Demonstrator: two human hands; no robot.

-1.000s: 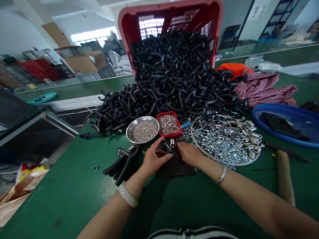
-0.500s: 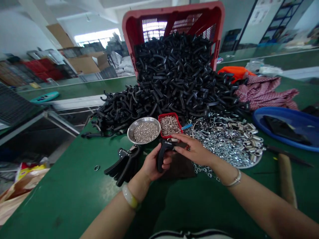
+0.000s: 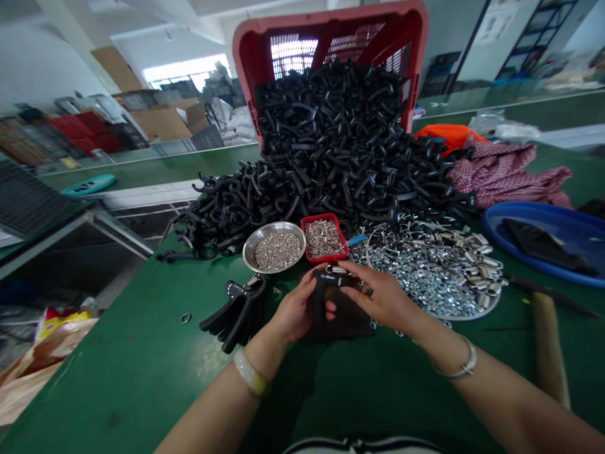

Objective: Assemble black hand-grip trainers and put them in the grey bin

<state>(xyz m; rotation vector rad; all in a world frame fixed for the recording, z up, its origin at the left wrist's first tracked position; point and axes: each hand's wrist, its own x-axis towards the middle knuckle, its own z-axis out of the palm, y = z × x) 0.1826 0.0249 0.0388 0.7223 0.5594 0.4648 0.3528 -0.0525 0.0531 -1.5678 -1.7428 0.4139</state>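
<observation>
My left hand (image 3: 297,308) is wrapped round a black plastic handle (image 3: 320,293) with pale lettering near its top. A metal spring (image 3: 336,270) sits at the handle's upper end. My right hand (image 3: 380,295) has its fingers closed at that end, by the spring; its fingertips partly hide what they pinch. Just beyond the hands are a round metal bowl of small metal parts (image 3: 278,251) and a red tray of metal pins (image 3: 323,238). Several black handles with a spring (image 3: 239,309) lie together left of my left hand.
A red crate (image 3: 331,19) spills a large heap of black handles (image 3: 331,151). To the right are a heap of metal rings and springs (image 3: 439,271), a blue tray (image 3: 501,249), a hammer's wooden handle (image 3: 551,347) and a checked cloth (image 3: 510,173). A ring (image 3: 186,318) lies left.
Both hands have shifted slightly right, and the held handle has turned more upright with its lettering facing up. My right fingers have moved closer around the spring end.
</observation>
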